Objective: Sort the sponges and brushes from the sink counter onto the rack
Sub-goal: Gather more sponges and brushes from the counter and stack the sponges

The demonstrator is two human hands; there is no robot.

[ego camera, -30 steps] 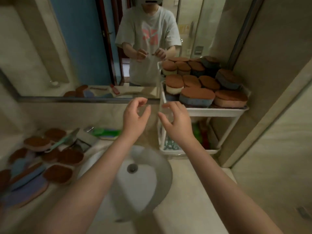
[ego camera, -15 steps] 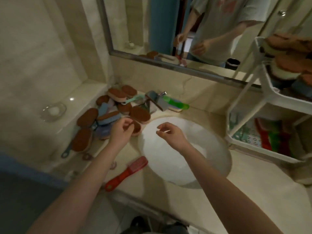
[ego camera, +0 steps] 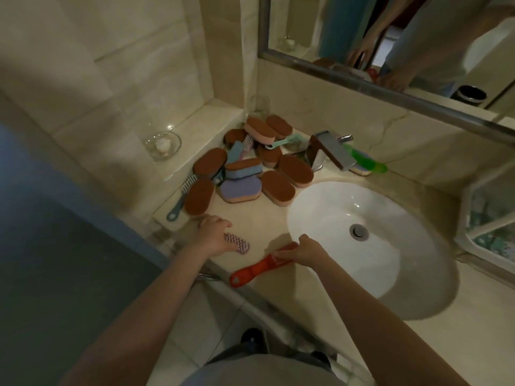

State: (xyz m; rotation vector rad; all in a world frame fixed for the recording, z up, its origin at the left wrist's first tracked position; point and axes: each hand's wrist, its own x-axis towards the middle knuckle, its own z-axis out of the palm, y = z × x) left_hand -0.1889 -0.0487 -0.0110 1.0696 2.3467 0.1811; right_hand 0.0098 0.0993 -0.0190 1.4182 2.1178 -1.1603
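Near the worktop's front edge, the right hand (ego camera: 306,253) curls over the head of the red brush (ego camera: 259,267). The left hand (ego camera: 213,235) lies over 1 end of a pink brush (ego camera: 239,245), and I cannot tell its grip. Toward the back left corner, about 10 sponges (ego camera: 277,188) and at least 5 more brushes (ego camera: 178,203) lie piled. Most sorting seems left, and the rack (ego camera: 463,215) barely shows at the right.

Head of red brush (ego camera: 250,270) hidden under right hand (ego camera: 308,250), one end of pink brush (ego camera: 238,242) under left hand (ego camera: 213,234), rack (ego camera: 490,227) cut off at right edge, white thing (ego camera: 162,145) in glass dish (ego camera: 176,138) too small to tell.
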